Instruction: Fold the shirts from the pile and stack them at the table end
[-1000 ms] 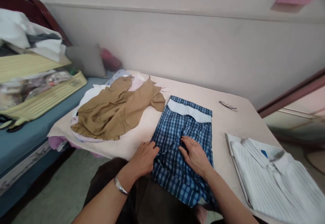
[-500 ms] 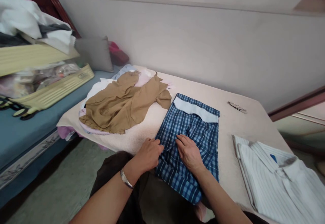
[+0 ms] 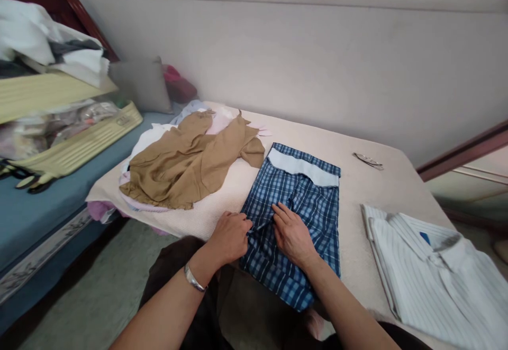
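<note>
A blue plaid garment [image 3: 313, 210] with a white band [image 3: 304, 168] near its far end lies flat on the table, its near end hanging past the front edge. My left hand [image 3: 230, 235] is closed on the garment's left edge, fingers curled and thumb at the cloth; a small fold runs from there. On the middle of the plaid cloth rests my right hand [image 3: 293, 236], fingers stretched out and lying flat. A silver bracelet [image 3: 194, 277] circles my left wrist.
A crumpled brown garment [image 3: 190, 165] lies left over other clothes. To the right are a folded striped shirt [image 3: 432, 276] and eyeglasses [image 3: 368, 160] on the cream-covered table [image 3: 353, 196]. A blue bed [image 3: 51, 218] with an open yellow case [image 3: 83, 149] stands at left.
The view has shifted slightly. My left hand still grips the plaid garment's left edge, and my right hand stays flat on the cloth with fingers a little more spread.
</note>
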A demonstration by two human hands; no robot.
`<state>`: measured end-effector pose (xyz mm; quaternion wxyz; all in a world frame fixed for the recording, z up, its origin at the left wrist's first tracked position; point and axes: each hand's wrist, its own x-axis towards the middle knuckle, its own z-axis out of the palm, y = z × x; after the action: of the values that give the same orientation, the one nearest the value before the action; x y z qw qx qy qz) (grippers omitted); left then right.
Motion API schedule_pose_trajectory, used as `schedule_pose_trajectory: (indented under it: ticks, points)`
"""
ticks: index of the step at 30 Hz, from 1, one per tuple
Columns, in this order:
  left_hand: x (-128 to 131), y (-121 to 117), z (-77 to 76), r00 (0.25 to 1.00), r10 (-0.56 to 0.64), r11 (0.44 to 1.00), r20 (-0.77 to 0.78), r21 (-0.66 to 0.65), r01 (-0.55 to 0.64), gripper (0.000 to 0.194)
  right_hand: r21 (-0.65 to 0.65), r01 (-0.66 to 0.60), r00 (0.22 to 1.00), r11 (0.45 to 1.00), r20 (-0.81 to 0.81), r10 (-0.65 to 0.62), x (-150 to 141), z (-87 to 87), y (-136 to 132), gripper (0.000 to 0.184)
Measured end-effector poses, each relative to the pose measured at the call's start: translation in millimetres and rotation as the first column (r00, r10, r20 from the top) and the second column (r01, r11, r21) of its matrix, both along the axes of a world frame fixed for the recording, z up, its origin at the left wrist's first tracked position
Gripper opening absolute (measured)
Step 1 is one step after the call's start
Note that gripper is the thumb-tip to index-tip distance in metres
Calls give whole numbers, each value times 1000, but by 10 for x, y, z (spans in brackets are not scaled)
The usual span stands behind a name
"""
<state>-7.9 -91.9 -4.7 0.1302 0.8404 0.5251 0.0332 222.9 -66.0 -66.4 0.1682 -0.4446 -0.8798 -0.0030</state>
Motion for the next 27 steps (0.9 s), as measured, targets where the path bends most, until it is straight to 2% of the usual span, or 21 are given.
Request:
schedule_pose_trajectory:
  ticks: [4, 8, 12, 14, 16, 18, 21, 23, 24, 25, 27]
  points:
    - [17, -26, -5, 1000, 4, 1000, -8, 8, -4, 9, 3, 26, 999, 1000, 25, -26, 21, 10, 10, 32]
    - [57, -56, -5, 999, 28, 999, -17, 29, -27, 26, 17, 33, 999, 999, -2, -33, 20, 47, -5, 33]
    - [99, -37, 7, 998, 33, 998, -52, 60, -30, 12, 29, 33, 998, 999, -59, -31, 36, 77, 0, 37]
    - [114, -11, 10, 997, 50, 997, -65, 58, -47, 14, 28, 36, 996, 999, -88, -33, 43, 98, 10, 40]
    - [123, 17, 8, 991, 115, 993, -72, 34, -113, 18, 21, 88, 990, 996, -111, -85, 48, 124, 15, 37]
    - [125, 40, 4, 975, 211, 978, -66, 6, -211, 18, -20, 210, 969, 977, -128, -211, 51, 145, 10, 29]
    - [121, 63, 7, 948, 314, 949, -54, -21, -315, 17, -201, 338, 910, 919, -179, -374, 50, 143, -8, 22]
    - [118, 71, 23, 938, 345, 938, -42, -25, -346, 17, -421, 302, 852, 855, -284, -441, 36, 123, 0, 17]
    - [117, 73, 34, 935, 354, 935, -35, -27, -355, 18, -549, 254, 791, 796, -355, -498, 20, 112, 19, 16]
    - [116, 73, 45, 934, 355, 934, -26, -26, -356, 18, -668, 187, 698, 720, -425, -576, -3, 104, 50, 17]
    - [114, 70, 64, 940, 341, 940, -5, -24, -341, 17, -829, 1, 428, 560, -505, -749, -70, 101, 157, 30]
